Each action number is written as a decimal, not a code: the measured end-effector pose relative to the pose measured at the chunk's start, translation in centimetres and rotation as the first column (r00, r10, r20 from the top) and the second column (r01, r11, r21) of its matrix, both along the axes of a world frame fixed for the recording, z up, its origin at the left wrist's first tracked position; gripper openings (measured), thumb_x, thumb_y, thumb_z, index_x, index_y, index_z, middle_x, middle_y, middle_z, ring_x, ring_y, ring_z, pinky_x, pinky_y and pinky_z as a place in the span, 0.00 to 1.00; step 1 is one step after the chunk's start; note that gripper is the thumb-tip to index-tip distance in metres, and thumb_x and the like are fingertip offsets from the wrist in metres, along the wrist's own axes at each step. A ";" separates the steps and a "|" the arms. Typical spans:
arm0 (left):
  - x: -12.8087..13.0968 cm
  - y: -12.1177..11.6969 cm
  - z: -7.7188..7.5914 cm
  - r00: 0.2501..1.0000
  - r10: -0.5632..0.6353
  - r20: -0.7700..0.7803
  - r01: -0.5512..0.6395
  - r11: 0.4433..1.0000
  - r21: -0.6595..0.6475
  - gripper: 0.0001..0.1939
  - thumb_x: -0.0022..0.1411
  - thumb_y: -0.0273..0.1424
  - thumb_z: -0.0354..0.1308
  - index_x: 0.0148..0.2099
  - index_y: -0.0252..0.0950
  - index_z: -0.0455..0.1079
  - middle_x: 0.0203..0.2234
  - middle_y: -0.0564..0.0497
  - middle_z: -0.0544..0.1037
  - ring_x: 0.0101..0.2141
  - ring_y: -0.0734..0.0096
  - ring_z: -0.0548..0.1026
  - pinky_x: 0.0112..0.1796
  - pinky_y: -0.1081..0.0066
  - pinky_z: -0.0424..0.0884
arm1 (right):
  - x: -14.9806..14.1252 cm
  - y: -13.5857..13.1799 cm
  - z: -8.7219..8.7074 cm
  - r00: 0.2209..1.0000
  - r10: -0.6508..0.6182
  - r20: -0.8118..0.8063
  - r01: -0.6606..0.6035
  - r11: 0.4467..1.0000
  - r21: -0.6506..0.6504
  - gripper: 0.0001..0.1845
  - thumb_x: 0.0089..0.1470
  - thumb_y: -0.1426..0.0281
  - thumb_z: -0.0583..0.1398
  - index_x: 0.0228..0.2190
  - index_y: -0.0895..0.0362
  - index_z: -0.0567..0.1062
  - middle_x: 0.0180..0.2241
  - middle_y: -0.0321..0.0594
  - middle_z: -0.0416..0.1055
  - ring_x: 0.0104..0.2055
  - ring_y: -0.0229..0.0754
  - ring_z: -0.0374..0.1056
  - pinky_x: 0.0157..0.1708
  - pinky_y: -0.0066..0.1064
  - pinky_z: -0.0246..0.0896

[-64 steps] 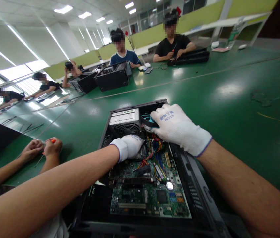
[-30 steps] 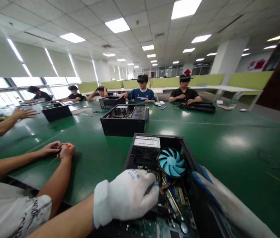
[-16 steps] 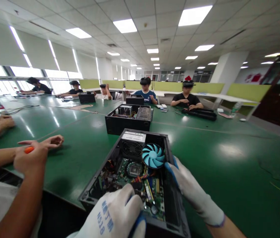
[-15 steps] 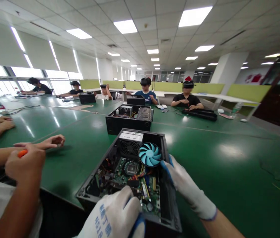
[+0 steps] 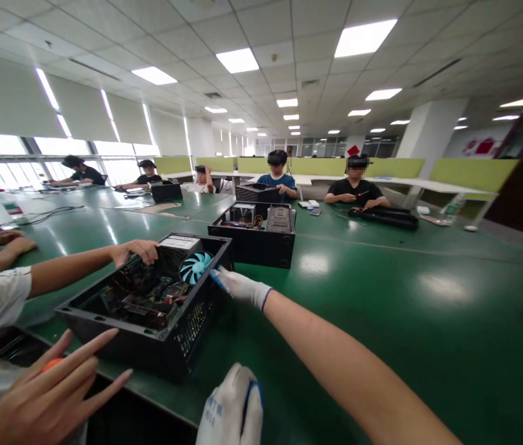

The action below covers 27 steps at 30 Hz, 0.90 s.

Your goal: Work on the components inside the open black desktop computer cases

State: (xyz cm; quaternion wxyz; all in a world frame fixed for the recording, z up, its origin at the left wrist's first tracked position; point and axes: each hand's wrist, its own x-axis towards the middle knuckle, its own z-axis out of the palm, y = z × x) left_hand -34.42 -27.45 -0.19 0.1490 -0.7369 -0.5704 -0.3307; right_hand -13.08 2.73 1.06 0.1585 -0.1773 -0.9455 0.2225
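Note:
An open black computer case (image 5: pixel 150 337) lies on the green table, its top side uncovered. Inside it sit a light-blue fan (image 5: pixel 195 267), wiring and a circuit board. My right hand (image 5: pixel 243 288), in a white glove with blue fingertips, holds the case's right wall beside the fan. My left hand (image 5: pixel 231 405), gloved the same, is low at the front, apart from the case; its fingers are extended close together and nothing shows in them. A co-worker's bare hand (image 5: pixel 136 252) touches the far left side of the case. Their other hand (image 5: pixel 52 389) is near the front, around an orange object (image 5: pixel 52 364).
A second open computer case (image 5: pixel 252 245) stands just behind the first. Across the green table (image 5: pixel 358 290) sit several people, one with another case (image 5: pixel 258 193), one with a long black object (image 5: pixel 384 217). A bottle (image 5: pixel 455 207) stands at the far right.
The case has shifted left and turned, with my right hand still at its right wall. My left hand has come off its near edge. The co-worker's far hand has reached onto the case.

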 end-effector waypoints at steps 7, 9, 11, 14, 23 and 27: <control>-2.7 5.0 -2.4 0.979 -0.010 0.205 0.038 0.991 -0.130 0.27 0.75 0.33 0.31 0.62 0.55 0.66 0.23 0.53 0.73 0.35 0.65 0.82 0.38 0.66 0.84 | 1.8 6.3 1.2 0.925 -0.356 0.133 0.321 0.919 0.229 0.38 0.60 0.51 0.57 0.64 0.59 0.65 0.66 0.56 0.60 0.67 0.59 0.57 0.63 0.48 0.55; -1.6 7.0 -2.4 0.918 0.013 0.397 0.048 0.989 -0.143 0.35 0.73 0.27 0.21 0.66 0.52 0.63 0.18 0.54 0.63 0.30 0.67 0.81 0.40 0.63 0.84 | 3.1 9.1 2.0 0.854 -0.508 0.112 0.449 0.829 0.333 0.43 0.58 0.53 0.60 0.66 0.64 0.60 0.68 0.62 0.52 0.70 0.65 0.47 0.66 0.55 0.45; -0.7 9.4 -2.2 0.825 0.009 0.566 0.068 0.991 -0.115 0.39 0.71 0.24 0.16 0.69 0.48 0.60 0.17 0.55 0.55 0.26 0.70 0.77 0.43 0.61 0.83 | 4.3 11.8 2.7 0.789 -0.608 0.090 0.524 0.742 0.418 0.44 0.57 0.56 0.62 0.65 0.68 0.59 0.68 0.66 0.51 0.70 0.66 0.44 0.67 0.56 0.40; -0.2 13.6 -1.4 0.784 -0.013 0.621 0.047 0.998 -0.038 0.40 0.69 0.21 0.14 0.70 0.45 0.56 0.19 0.55 0.54 0.27 0.72 0.77 0.46 0.59 0.81 | 5.5 15.0 3.3 0.729 -0.677 0.106 0.551 0.671 0.496 0.34 0.60 0.57 0.61 0.60 0.64 0.66 0.61 0.59 0.63 0.64 0.59 0.59 0.63 0.54 0.52; -0.2 18.0 -1.0 0.928 0.086 0.363 -0.091 0.996 -0.004 0.32 0.69 0.19 0.25 0.57 0.39 0.66 0.23 0.53 0.71 0.34 0.68 0.82 0.40 0.65 0.80 | 6.4 16.4 3.1 0.668 -0.739 0.088 0.554 0.573 0.604 0.21 0.63 0.60 0.61 0.54 0.57 0.72 0.55 0.46 0.70 0.52 0.47 0.70 0.50 0.47 0.69; 1.8 15.1 -4.3 0.964 0.132 0.231 -0.148 0.987 0.055 0.19 0.71 0.23 0.37 0.50 0.40 0.69 0.33 0.48 0.78 0.40 0.67 0.82 0.43 0.65 0.80 | 7.7 15.5 3.3 0.682 -0.723 0.113 0.534 0.597 0.599 0.21 0.63 0.60 0.60 0.53 0.57 0.72 0.55 0.47 0.70 0.53 0.48 0.69 0.51 0.47 0.68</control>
